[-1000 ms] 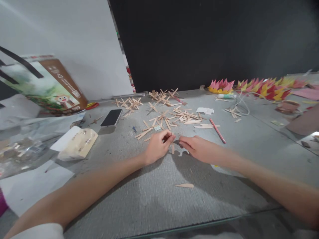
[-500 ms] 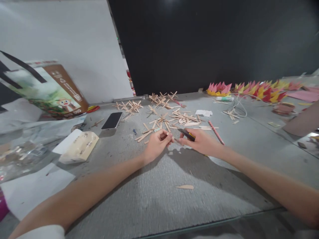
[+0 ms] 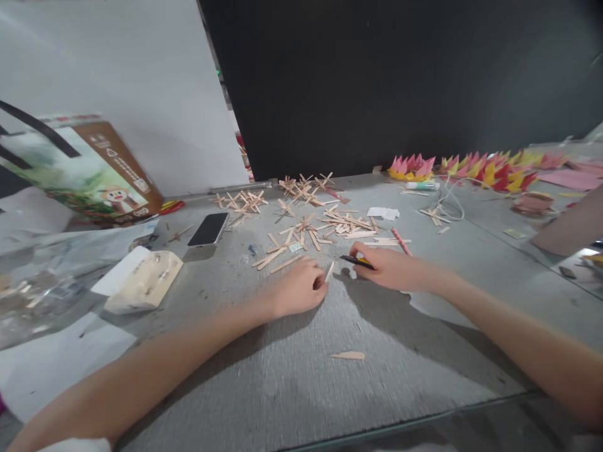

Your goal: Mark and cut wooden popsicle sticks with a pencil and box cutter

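Far left: a printed box (image 3: 89,172) leans against the white wall; below it lie clear plastic (image 3: 42,276) and a cream packet (image 3: 141,282) on white paper; these sit well apart from the hands, seemingly pushed aside. A phone (image 3: 208,228) lies face up, just left of the sticks. Centre: the left hand (image 3: 296,290) rests on the grey table (image 3: 292,383), fingers curled shut around a short stick (image 3: 329,271); the stick's free end juts to the right, toward the other hand, which suggests it is steadied against the table for work on that end. Behind both hands a pile of sticks (image 3: 320,220) spreads across the table, some joined as crosses, near enough to reach. 1 shaped offcut (image 3: 347,355) lies alone, near the front edge. Right of centre: the right hand (image 3: 393,269) is closed around a dark knife (image 3: 357,260) with a yellow part; its tip points left, near the stick but apart from it. A red pencil (image 3: 399,240) lies just behind this hand. Far right: paper flowers (image 3: 475,168) in pink, yellow and red line the dark wall.
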